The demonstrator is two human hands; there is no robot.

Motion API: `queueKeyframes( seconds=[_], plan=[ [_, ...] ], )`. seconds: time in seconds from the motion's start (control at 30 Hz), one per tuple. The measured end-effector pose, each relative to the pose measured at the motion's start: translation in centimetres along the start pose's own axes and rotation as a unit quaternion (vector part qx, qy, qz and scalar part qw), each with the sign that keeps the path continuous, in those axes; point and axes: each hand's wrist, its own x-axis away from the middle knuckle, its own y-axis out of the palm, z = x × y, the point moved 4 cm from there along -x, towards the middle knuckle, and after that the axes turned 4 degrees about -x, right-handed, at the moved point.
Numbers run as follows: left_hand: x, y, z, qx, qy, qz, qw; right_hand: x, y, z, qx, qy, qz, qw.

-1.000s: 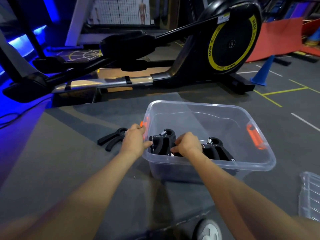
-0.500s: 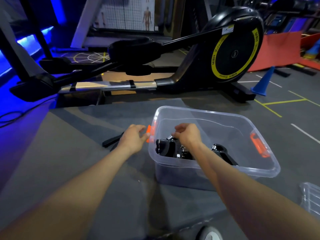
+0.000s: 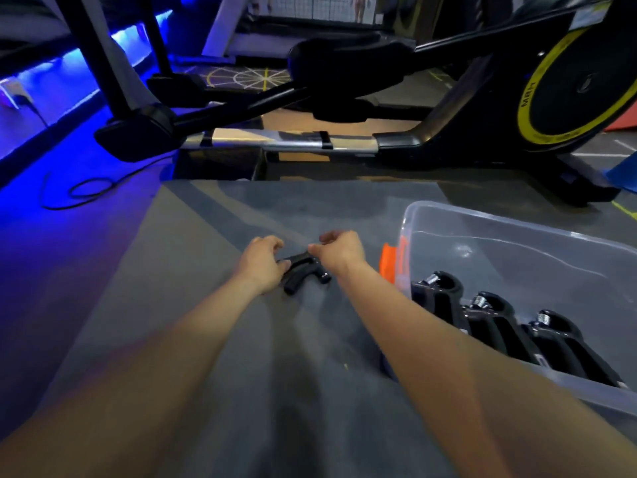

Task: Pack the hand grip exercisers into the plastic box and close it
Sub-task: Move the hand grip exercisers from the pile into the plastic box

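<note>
A black hand grip exerciser [image 3: 303, 272] lies on the grey mat, left of the clear plastic box [image 3: 482, 222]. My left hand [image 3: 260, 263] touches its left handle with curled fingers. My right hand [image 3: 339, 251] pinches its upper end from the right. Whether it is lifted off the mat I cannot tell. Three black grip exercisers [image 3: 496, 326] stand side by side in the box's near left part. An orange latch [image 3: 391, 262] sits on the box's left end. The box is open and no lid is in view.
A black elliptical trainer with a yellow-ringed flywheel [image 3: 579, 88] stands just behind the mat. A black cable [image 3: 82, 191] loops on the blue-lit floor at left. A blue cone's edge [image 3: 625, 172] shows at the far right.
My right hand has left the box and moved left to the loose exerciser on the mat. My left hand has settled on that exerciser. The view has swung left.
</note>
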Motion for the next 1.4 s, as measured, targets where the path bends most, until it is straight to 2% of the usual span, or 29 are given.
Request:
queueKeyframes(
  seconds=[0.2,0.37,0.57,0.67,0.77,0.93,1.07,1.2,1.4],
  plan=[
    [-3.0,5.3,-4.2,0.003,-0.032,-0.042,0.999,-2.7,3.3,5.6,0.031,0.074,0.034,0.996],
    [-4.5,9.6,-4.6,-0.023,-0.026,-0.062,0.997,-4.4,3.1,9.5,0.05,0.118,0.08,0.988],
    [-5.4,11.6,-4.0,-0.093,-0.039,-0.018,0.995,-4.9,1.9,11.0,0.077,0.109,0.079,0.988],
    [-5.0,10.9,-3.8,-0.08,-0.058,0.013,0.995,-4.3,1.6,10.8,0.074,0.109,0.072,0.989],
    [-3.9,9.3,-3.6,-0.066,-0.072,0.012,0.995,-3.2,1.6,9.8,0.066,0.114,0.053,0.99],
    [-1.9,3.9,-2.7,0.016,-0.109,0.023,0.994,-0.3,1.6,6.1,0.063,0.064,-0.008,0.996],
    [0.4,-0.7,-0.4,0.168,-0.096,0.026,0.981,2.7,0.4,1.7,0.059,0.008,-0.039,0.997],
    [2.9,-4.0,3.3,0.301,-0.057,0.035,0.951,5.2,-2.8,-2.1,0.057,-0.048,-0.019,0.997],
    [6.6,-4.6,10.5,0.364,-0.021,0.023,0.931,7.7,-10.6,-4.3,0.044,-0.081,0.02,0.995]
  ],
)
